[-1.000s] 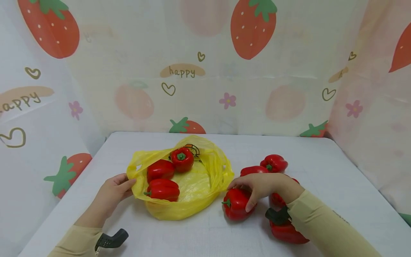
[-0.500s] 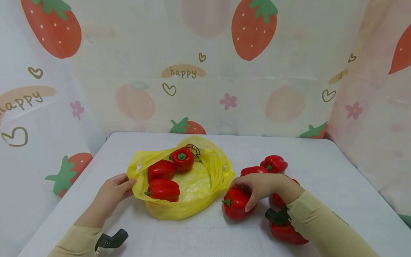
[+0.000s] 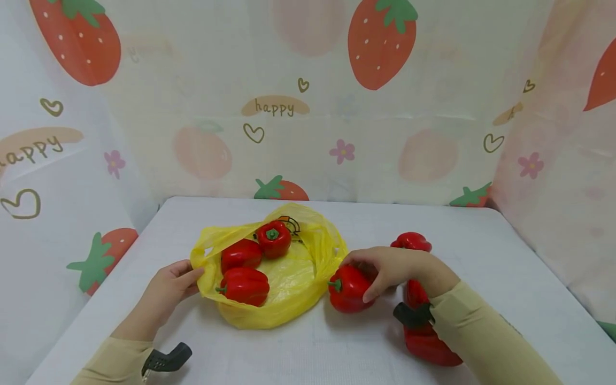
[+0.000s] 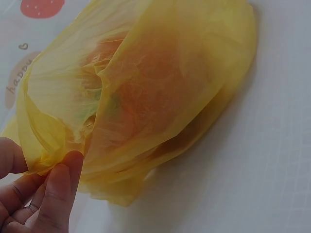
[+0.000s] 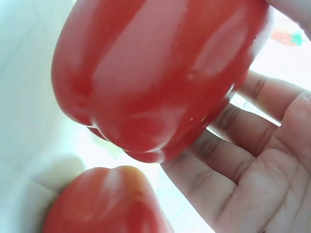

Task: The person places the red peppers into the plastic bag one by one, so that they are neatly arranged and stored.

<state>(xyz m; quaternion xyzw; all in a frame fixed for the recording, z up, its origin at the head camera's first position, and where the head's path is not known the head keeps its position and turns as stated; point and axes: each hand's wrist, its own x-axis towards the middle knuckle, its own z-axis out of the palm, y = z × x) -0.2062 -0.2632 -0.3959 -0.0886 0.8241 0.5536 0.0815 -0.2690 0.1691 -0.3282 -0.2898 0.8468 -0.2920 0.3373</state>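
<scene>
A yellow plastic bag (image 3: pixel 269 315) lies with its mouth spread, and three red bell peppers (image 3: pixel 247 286) sit inside it. The left hand (image 3: pixel 173 286) pinches the bag's left rim between thumb and fingers; in the left wrist view the thin plastic (image 4: pixel 160 87) bunches at the fingertips. Just right of the bag, the right hand (image 3: pixel 390 270) grips another red bell pepper (image 3: pixel 350 290) from above, its green stem pointing left. The right wrist view shows this held pepper (image 5: pixel 160 73) close up, fingers curled along its side.
More red bell peppers lie around the right forearm: one behind the hand (image 3: pixel 411 240), one partly hidden beside the wrist (image 3: pixel 416 293), and one nearer the front (image 3: pixel 428 346). A white cloth covers the table (image 3: pixel 289 358), and printed curtains (image 3: pixel 308 155) stand behind and at both sides.
The right hand has lifted its bell pepper slightly off the table and moved a little toward the bag. The left hand keeps its hold on the bag rim, unmoved.
</scene>
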